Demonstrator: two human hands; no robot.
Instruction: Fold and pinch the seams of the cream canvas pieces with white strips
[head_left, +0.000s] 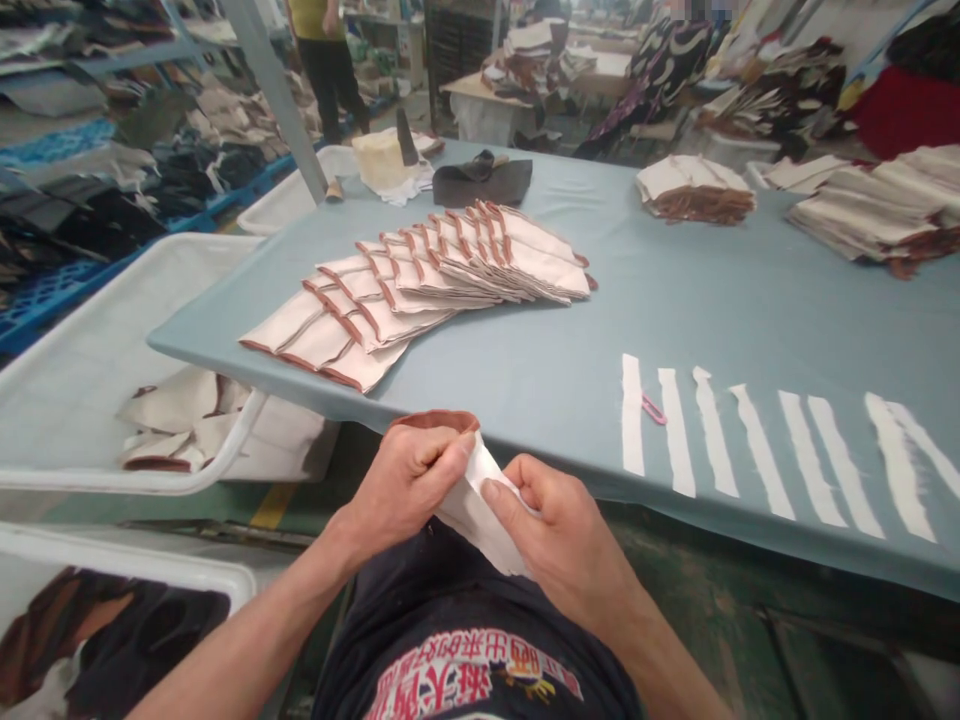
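Note:
Between my two hands is a white fabric piece (480, 530) with a brown edge, held over my lap at the table's near edge. My left hand (412, 470) is closed on its upper part, by the brown rim. Lower on the right side, my right hand (551, 510) pinches the same piece between thumb and fingers. Beyond my hands, a fanned row of similar white pieces with brown trim (420, 270) lies on the blue-grey table (540, 380). Several white cloth strips (679, 430) are laid out to the right, with a small pink clip-like item (654, 409) among them.
Stacks of white and brown pieces (697, 190) stand at the far right. A dark cloth bundle (482, 180) and a dark cone (406, 138) are at the back. White plastic bins (247, 440) adjoin the table's left side. A person (326, 65) stands beyond.

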